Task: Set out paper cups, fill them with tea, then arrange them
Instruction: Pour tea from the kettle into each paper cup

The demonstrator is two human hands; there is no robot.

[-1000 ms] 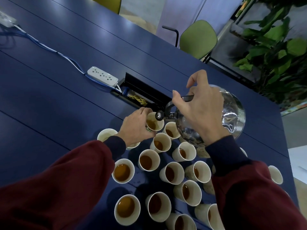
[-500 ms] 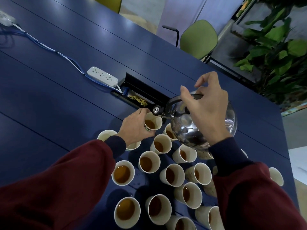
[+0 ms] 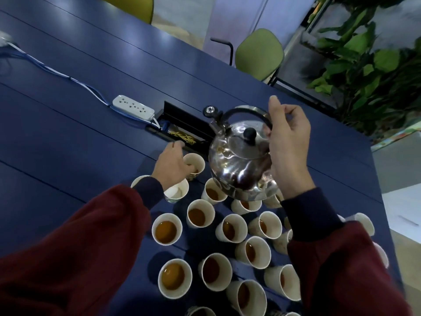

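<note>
- Paper cup [image 3: 195, 164] at the far end of the bunch sits in the left hand [image 3: 170, 166]: fingers curled round its side, I think, though the rim hides the tips.
- Right hand [image 3: 288, 142] pinches the kettle [image 3: 237, 160] by its black handle [image 3: 245, 109], index finger sticking up. Kettle hangs roughly level just right of the left fingers, spout [image 3: 216, 126] aimed away, nothing pouring.
- Filling step, pretty far along I'd say: filled cups [image 3: 167, 231] crowd the space below both wrists.
- The dry-looking cup [image 3: 178, 193] under the left wrist seems next, so regrip there and tip the spout over it slowly.
- Out past the fingertips: power strip [image 3: 133, 107] on the blue table [image 3: 68, 144].
</note>
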